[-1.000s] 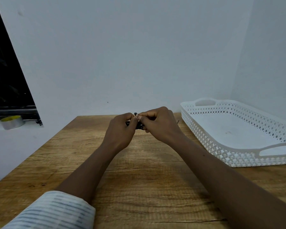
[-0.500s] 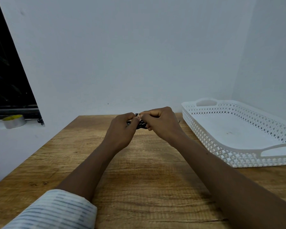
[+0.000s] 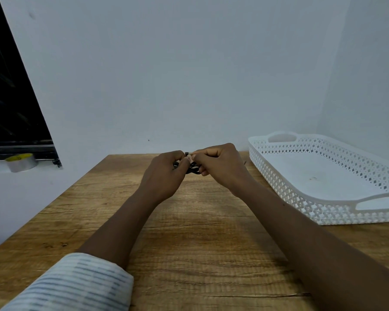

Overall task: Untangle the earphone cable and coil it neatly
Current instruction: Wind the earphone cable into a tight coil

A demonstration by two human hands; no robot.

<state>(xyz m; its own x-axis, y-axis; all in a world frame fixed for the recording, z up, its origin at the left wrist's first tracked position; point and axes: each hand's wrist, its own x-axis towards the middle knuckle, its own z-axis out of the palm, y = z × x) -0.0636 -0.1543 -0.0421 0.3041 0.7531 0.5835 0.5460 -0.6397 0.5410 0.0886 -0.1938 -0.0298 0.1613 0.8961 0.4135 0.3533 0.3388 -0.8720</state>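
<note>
A small bunch of black earphone cable (image 3: 193, 169) is held just above the far part of the wooden table (image 3: 189, 232), between my two hands. My left hand (image 3: 164, 176) pinches it from the left with thumb and fingers closed. My right hand (image 3: 220, 167) grips it from the right, its fingertips meeting those of the left hand. A small dark end of the cable (image 3: 186, 153) sticks up where the fingertips touch. Most of the cable is hidden behind my fingers.
A white perforated plastic tray (image 3: 301, 198) with handle cut-outs lies on the table at the right, nothing in it. A roll of tape (image 3: 20, 162) sits on the window ledge at the far left. White walls stand close behind and to the right.
Both hands stay together on the cable at the same spot. My right hand has shifted slightly to the right, exposing a little more of the black bundle.
</note>
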